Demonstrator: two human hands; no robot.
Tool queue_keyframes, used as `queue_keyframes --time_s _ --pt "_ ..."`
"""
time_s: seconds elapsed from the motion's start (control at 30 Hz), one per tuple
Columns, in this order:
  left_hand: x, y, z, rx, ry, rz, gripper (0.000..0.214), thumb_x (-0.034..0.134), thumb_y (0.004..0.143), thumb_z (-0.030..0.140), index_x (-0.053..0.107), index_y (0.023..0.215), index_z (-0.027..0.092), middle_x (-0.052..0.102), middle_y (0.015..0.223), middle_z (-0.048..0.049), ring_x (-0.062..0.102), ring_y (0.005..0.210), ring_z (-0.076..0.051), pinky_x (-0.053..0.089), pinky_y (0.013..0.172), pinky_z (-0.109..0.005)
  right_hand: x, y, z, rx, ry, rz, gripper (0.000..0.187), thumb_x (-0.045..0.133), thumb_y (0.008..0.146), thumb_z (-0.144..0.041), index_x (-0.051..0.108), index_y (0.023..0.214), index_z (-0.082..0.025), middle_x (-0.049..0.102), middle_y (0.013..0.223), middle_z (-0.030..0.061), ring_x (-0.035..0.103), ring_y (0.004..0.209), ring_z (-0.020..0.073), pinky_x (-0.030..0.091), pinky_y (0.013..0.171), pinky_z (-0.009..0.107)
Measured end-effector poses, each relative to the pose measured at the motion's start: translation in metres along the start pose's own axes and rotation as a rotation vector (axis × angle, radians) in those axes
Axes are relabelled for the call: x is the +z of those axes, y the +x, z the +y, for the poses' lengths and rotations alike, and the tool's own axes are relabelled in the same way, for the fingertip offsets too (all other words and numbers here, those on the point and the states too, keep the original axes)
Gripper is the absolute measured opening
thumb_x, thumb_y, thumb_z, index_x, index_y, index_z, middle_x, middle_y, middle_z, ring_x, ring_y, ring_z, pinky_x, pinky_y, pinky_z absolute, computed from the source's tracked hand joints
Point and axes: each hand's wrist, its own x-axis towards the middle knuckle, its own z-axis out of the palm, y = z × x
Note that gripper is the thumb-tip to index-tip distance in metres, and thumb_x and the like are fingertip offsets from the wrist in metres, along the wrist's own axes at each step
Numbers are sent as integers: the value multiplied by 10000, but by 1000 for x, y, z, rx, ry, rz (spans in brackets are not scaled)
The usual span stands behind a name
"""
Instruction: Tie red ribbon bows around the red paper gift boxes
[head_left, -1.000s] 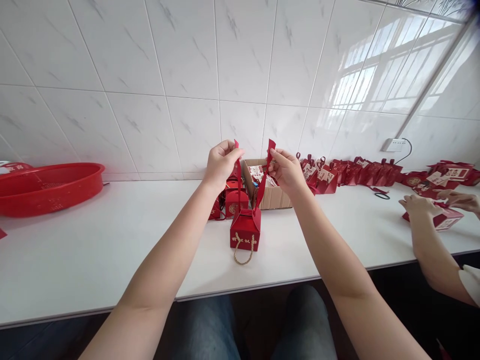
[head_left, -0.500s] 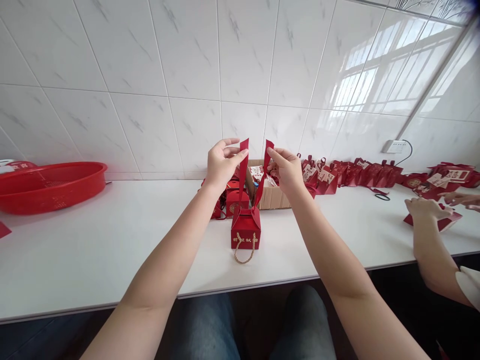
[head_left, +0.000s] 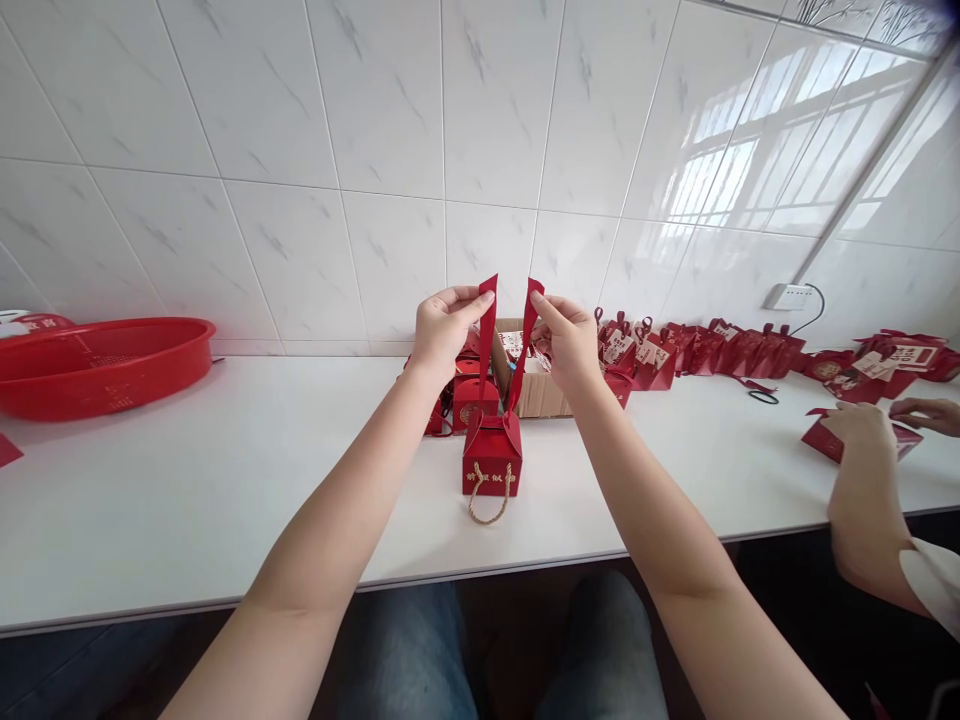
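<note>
A small red gift box with pale lettering stands upright on the white table, a twisted gold cord handle drooping from its front. From its top rises a red ribbon, its two ends pulled up into a narrow V. My left hand pinches the left end between thumb and fingers. The right end is pinched the same way by my right hand. Both hands are above the box and do not touch it.
Behind it are an open cardboard carton and more red boxes. A red plastic basin lies at the left. Finished-looking red boxes line the wall at right. A co-worker's hands handle another red box.
My right hand has shifted slightly left, so the ribbon ends are a little closer together. My left fingers have closed more. The co-worker's hands have moved over their box.
</note>
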Motion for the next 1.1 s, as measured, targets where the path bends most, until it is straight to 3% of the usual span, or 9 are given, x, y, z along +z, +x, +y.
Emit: queue_keyframes --time_s 0.17,0.27,0.33,0.5,0.63,0.83,0.93,1.1 --pt "0 0 0 -6 15 -9 206 783 661 303 703 792 166 693 702 -12 585 528 -95 482 520 -233 1 0 -2 -5 -37 -7 253 730 684 -417 625 736 -193 489 519 -57 456 444 58 303 389 185" --pt "0 -1 1 -23 13 -59 248 781 661 328 702 826 160 707 761 -29 624 593 -123 519 569 -261 3 0 -4 -16 -85 -53 263 707 712 -419 608 765 -181 595 590 -28 472 425 49 288 373 179" --pt "0 -1 2 -31 31 -117 260 781 661 339 701 831 159 707 777 -35 642 634 -144 535 607 -287 4 0 -5 -16 -129 -105 255 698 723 -403 606 766 -169 632 621 -8 467 415 44 297 373 177" --pt "1 -2 5 21 171 -244 230 767 685 326 709 831 157 687 776 -41 647 729 -157 529 687 -293 3 1 -10 -28 -195 -289 154 661 742 -289 637 701 -142 559 527 -28 453 437 47 336 412 176" --pt "1 -1 2 78 303 -230 199 751 694 313 691 809 163 664 768 -28 609 693 -134 507 668 -277 0 -1 -11 24 -117 -370 238 615 779 -343 601 641 -150 540 512 -22 501 444 70 361 425 192" --pt "2 -1 -3 138 428 -155 239 739 696 263 654 905 184 633 787 -13 580 689 -118 479 639 -245 -3 -4 -8 70 -120 -393 276 711 726 -407 607 676 -156 563 566 -21 506 464 61 378 445 189" --pt "0 -3 -4 35 336 -258 236 719 734 321 653 902 170 662 839 -39 618 741 -143 503 687 -275 -4 -4 -6 212 22 -430 262 734 708 -381 582 679 -169 531 570 -44 486 459 51 366 435 185" --pt "-11 -7 -4 -376 66 -542 238 683 783 348 666 924 156 694 832 -61 670 787 -193 530 719 -322 -4 -6 -1 338 135 -539 200 715 733 -328 603 725 -162 536 623 -38 492 516 53 403 481 185"
